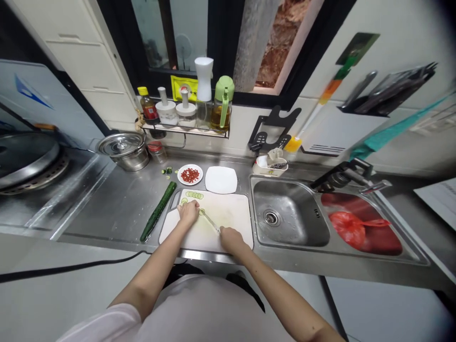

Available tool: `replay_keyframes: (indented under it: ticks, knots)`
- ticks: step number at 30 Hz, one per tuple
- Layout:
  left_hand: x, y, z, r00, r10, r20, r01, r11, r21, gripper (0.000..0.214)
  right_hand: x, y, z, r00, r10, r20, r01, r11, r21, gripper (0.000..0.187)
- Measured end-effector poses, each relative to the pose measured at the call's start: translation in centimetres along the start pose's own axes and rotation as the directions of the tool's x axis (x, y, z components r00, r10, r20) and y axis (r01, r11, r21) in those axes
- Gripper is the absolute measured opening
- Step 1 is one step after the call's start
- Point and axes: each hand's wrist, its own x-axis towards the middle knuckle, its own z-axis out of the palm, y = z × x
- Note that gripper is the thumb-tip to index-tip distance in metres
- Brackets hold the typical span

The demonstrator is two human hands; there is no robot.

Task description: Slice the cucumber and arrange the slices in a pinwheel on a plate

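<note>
A white cutting board [228,213] with a grey rim lies on the steel counter. My right hand [231,239] is wrapped round the handle of a knife [211,221], whose blade slants up to the left across the board. A round cucumber slice [202,211] is at the blade's tip. Left of the blade, my left hand [189,213] has its fingers drawn together low over the board; what they hold, if anything, is hidden. Overlapping cucumber slices [194,195] form a row beyond that hand. A long green cucumber [158,211] rests along the board's left side.
Behind the board stand a plate of small red pieces [190,175] and a white square plate [221,180]. Cucumber scraps [169,170] lie nearby. To the right is a double sink [290,213] holding a red plastic bag [347,229]. A lidded pot [124,149] stands back left.
</note>
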Motion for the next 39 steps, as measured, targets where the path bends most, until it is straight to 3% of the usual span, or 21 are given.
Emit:
replay_keyframes:
  ticks: [6,14,39]
  knots:
    - [0.5,-0.4,0.0,0.998,0.056,0.01,-0.057,0.998,0.036,0.015,0.0,-0.6,0.2,0.998,0.036,-0.045,-0.035,0.999,0.029,0.035]
    - [0.4,-0.5,-0.1,0.999,0.045,0.017,-0.044,0.999,-0.026,0.014,-0.2,-1.1,-1.1,0.999,0.04,-0.022,-0.04,0.999,-0.008,0.035]
    - [0.6,-0.7,0.1,0.999,0.03,0.029,-0.03,0.999,-0.027,0.016,-0.2,-0.3,-0.1,0.998,0.048,-0.032,-0.048,0.999,0.005,0.034]
